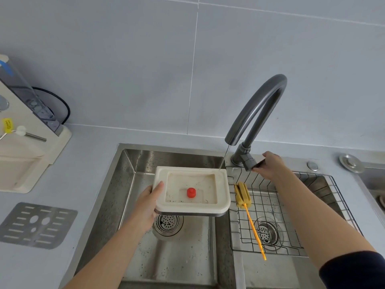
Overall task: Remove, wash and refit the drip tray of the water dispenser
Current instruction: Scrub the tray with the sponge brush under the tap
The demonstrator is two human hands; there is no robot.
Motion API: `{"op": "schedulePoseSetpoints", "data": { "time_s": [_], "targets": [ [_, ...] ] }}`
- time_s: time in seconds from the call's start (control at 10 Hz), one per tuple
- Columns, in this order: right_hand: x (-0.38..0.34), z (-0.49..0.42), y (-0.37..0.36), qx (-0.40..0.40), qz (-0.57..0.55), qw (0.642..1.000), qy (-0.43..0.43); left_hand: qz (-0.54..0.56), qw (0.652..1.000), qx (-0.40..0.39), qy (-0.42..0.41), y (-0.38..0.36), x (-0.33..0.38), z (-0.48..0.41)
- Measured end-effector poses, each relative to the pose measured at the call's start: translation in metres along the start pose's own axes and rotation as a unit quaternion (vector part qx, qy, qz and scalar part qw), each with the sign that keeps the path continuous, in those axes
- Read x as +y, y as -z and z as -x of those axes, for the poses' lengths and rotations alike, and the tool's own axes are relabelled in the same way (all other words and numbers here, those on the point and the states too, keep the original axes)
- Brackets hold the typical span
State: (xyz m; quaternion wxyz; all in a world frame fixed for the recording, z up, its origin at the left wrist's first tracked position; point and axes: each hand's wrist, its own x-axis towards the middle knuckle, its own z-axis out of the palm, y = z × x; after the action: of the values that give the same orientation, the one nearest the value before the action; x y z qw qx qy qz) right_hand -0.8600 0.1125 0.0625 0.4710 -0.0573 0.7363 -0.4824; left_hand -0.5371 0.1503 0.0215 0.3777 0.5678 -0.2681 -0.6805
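Observation:
My left hand [145, 205] grips the left edge of the cream drip tray [223, 192], holding it level over the left sink basin [129, 184]. A red float [191, 192] stands in the tray's stained recess. A thin stream of water [224, 158] falls from the grey faucet [262, 105] onto the tray's far right corner. My right hand [268, 165] is closed on the faucet's lever handle [253, 163]. The tray's metal grille [37, 225] lies flat on the counter at the left. The water dispenser [23, 138] stands at the far left.
A yellow sponge brush [242, 195] with an orange handle lies on a wire rack [291, 226] over the right basin. Drain strainers [167, 223] sit in both basins. A black cable [64, 107] runs behind the dispenser. A round metal cap [351, 162] sits on the counter at the right.

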Motion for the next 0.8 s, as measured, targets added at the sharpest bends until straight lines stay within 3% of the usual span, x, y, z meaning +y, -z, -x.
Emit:
{"op": "schedulePoseSetpoints", "data": {
  "time_s": [0.1, 0.3, 0.4, 0.6, 0.8],
  "targets": [
    [0.002, 0.011, 0.005, -0.052, -0.024, 0.998, -0.001, 0.000, 1.000, -0.010, 0.004, 0.000, -0.001, 0.000],
    [0.019, 0.024, 0.010, -0.016, 0.052, 0.998, 0.044, 0.005, 1.000, -0.025, 0.005, 0.003, -0.005, -0.001],
    [0.034, 0.033, 0.032, -0.042, 0.291, 0.948, 0.123, 0.012, 0.999, -0.035, 0.007, 0.004, -0.006, -0.004],
    [0.091, 0.030, 0.068, -0.096, 0.585, 0.802, 0.075, 0.015, 0.997, -0.073, 0.007, 0.001, -0.010, -0.008],
    [0.142, 0.038, 0.069, -0.096, 0.639, 0.763, 0.009, 0.012, 0.994, -0.111, 0.002, -0.010, -0.012, -0.010]
  ]
}}
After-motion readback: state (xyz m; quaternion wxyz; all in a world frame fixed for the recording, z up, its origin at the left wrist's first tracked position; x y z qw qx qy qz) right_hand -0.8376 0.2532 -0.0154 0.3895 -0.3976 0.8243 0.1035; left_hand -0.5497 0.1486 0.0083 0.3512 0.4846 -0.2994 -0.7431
